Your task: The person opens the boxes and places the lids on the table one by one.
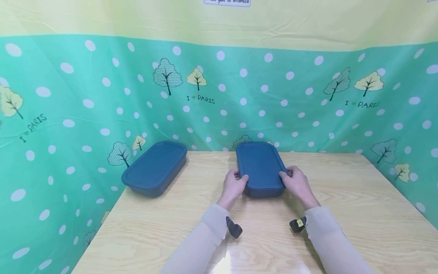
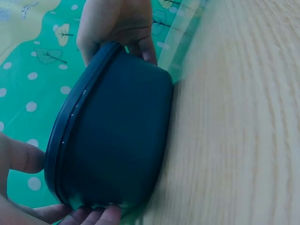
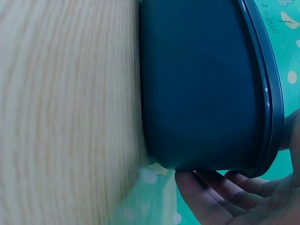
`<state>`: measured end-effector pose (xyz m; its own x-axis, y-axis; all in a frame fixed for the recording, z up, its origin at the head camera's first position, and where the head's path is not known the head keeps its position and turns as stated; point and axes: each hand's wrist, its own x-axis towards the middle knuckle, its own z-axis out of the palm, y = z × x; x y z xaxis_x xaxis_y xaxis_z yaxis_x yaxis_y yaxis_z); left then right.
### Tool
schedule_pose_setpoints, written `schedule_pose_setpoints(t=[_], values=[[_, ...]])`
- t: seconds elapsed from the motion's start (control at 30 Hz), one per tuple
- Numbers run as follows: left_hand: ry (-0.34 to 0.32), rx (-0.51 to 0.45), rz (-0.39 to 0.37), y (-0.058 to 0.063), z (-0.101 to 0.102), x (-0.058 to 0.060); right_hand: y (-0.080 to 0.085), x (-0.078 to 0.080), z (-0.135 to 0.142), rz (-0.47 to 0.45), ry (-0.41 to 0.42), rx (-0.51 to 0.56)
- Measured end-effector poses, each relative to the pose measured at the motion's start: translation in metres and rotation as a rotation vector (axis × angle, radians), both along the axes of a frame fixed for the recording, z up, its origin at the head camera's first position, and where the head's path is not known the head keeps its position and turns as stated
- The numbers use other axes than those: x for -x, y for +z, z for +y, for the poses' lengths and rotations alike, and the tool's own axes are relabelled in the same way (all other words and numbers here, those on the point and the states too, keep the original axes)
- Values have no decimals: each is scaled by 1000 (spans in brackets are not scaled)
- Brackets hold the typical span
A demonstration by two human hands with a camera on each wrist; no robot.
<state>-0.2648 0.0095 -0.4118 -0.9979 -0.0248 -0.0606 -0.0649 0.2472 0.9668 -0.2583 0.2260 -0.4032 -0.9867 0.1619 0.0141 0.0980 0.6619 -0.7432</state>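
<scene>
A dark blue lidded box [image 1: 261, 163] with rounded corners stands toward the back of the table. Its left side is gripped by my left hand [image 1: 234, 186], thumb on the lid edge and fingers against the side wall. My right hand [image 1: 297, 182] holds the opposite side in the same way. In the left wrist view the box's near end [image 2: 117, 126] shows close over the wood, the lid rim facing left. The right wrist view shows fingers [image 3: 213, 197] pressed along the box's side wall. The lid appears seated on the box.
A second dark blue lidded box [image 1: 155, 167] sits at the table's left back edge, turned at an angle. The pale wooden table [image 1: 342, 198] meets a green dotted cloth [image 1: 219, 102] hanging behind and at both sides.
</scene>
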Motion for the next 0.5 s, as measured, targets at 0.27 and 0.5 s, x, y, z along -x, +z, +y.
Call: schedule_pose_setpoints(t=[0.27,0.5], values=[[5,0,1,0,0,1,2,-2,-1,-6,-8,7],[5,-6,6,2,-1,0,2,-1,-2,12,-11,1]])
